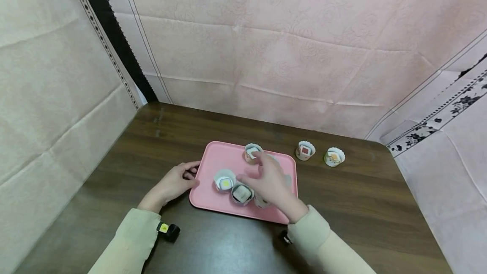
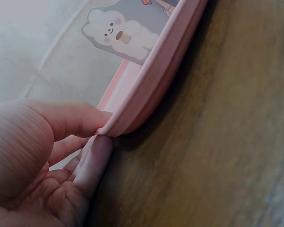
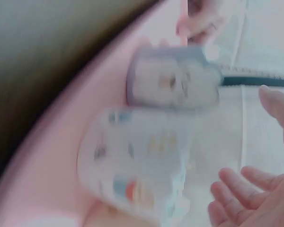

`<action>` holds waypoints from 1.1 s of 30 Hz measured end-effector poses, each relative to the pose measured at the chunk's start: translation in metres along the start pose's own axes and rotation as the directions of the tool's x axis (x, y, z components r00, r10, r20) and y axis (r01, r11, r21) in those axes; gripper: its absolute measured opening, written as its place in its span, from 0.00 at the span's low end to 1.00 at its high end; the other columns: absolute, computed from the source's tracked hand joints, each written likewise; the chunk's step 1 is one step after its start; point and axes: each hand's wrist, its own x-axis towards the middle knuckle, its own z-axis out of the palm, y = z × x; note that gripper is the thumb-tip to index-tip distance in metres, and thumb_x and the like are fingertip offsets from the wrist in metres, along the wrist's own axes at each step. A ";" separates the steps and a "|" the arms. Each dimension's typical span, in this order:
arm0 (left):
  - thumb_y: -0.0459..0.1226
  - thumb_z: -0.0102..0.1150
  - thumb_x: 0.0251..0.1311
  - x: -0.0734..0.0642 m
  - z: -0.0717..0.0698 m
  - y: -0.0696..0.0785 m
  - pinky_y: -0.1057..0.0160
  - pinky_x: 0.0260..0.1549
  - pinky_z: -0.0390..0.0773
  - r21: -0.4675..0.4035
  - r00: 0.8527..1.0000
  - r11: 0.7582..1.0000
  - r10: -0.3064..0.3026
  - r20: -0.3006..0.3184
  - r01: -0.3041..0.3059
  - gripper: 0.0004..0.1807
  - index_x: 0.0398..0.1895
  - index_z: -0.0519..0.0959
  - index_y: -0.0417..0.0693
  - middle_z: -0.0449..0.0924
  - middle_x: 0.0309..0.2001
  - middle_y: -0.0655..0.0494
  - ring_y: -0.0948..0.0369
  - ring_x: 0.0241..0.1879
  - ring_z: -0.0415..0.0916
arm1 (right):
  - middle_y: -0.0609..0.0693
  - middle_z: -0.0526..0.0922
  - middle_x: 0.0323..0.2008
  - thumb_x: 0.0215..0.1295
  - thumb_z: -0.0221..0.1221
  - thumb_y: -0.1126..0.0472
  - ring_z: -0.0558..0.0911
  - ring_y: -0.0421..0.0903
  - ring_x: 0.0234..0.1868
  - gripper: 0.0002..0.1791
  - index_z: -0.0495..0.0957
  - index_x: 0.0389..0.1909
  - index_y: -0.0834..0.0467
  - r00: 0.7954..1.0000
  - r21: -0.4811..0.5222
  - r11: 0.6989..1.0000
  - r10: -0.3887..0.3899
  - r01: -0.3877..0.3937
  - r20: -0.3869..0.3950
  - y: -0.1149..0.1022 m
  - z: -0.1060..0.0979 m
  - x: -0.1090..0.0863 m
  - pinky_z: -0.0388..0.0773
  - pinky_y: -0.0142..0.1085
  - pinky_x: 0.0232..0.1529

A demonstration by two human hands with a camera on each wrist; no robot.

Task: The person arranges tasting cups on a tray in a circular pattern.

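Flat on the brown wood-grain surface, a pink tray, long axis running side to side, right end angled slightly toward the wearer. Left hand pinching the tray's left rim between thumb and fingers; right hand above the tray's right half, fingers spread, nothing gripped, contact with the far cup at the tray's back edge impossible to tell. Along the tray's front, mouths up, a yellow-marked cup and grey cup. To the tray's right, two outer cups. Behind the tray, pale rose-patterned cloth. On the grey cup, a printed white bear with mug; white cup's small prints blurred.
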 end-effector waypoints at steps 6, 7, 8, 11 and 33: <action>0.35 0.62 0.50 0.000 0.001 -0.001 0.62 0.34 0.73 0.002 1.000 1.000 0.007 -0.007 -0.007 0.32 0.60 0.66 0.55 0.67 0.44 0.53 0.56 0.41 0.68 | 0.43 0.72 0.47 0.42 0.63 0.36 0.72 0.42 0.48 0.41 0.65 0.57 0.49 0.998 0.049 0.999 0.018 -0.015 -0.066 0.028 -0.034 0.001 0.69 0.41 0.46; 0.35 0.62 0.49 0.001 0.001 -0.001 0.61 0.34 0.73 0.002 1.000 1.000 0.009 -0.008 -0.009 0.32 0.60 0.66 0.55 0.67 0.44 0.53 0.56 0.41 0.68 | 0.43 0.72 0.47 0.42 0.63 0.36 0.71 0.43 0.49 0.40 0.64 0.57 0.47 0.996 0.042 0.999 0.033 -0.030 -0.077 0.033 -0.039 0.000 0.68 0.42 0.47; 0.35 0.62 0.50 0.001 0.001 -0.001 0.61 0.35 0.73 0.004 1.000 1.000 0.009 -0.009 -0.009 0.32 0.60 0.66 0.55 0.67 0.44 0.53 0.56 0.41 0.68 | 0.43 0.72 0.48 0.42 0.62 0.35 0.71 0.43 0.50 0.40 0.64 0.57 0.46 0.995 0.038 0.998 0.044 -0.041 -0.089 0.040 -0.045 0.000 0.68 0.43 0.47; 0.35 0.63 0.49 0.001 0.001 -0.002 0.62 0.35 0.73 0.006 1.000 1.000 0.003 -0.013 -0.003 0.32 0.60 0.66 0.56 0.67 0.44 0.54 0.57 0.41 0.68 | 0.43 0.72 0.47 0.42 0.62 0.35 0.71 0.43 0.50 0.40 0.63 0.57 0.46 0.990 0.019 0.998 0.055 -0.053 -0.127 0.061 -0.060 0.000 0.67 0.44 0.48; 0.35 0.63 0.49 0.001 0.003 -0.002 0.62 0.34 0.73 0.024 0.999 1.000 0.015 -0.029 -0.014 0.32 0.60 0.67 0.56 0.67 0.43 0.54 0.57 0.40 0.68 | 0.61 0.62 0.54 0.46 0.60 0.36 0.62 0.57 0.53 0.50 0.55 0.63 0.62 0.905 0.003 0.954 0.287 -0.301 -0.316 0.188 -0.117 0.003 0.62 0.49 0.48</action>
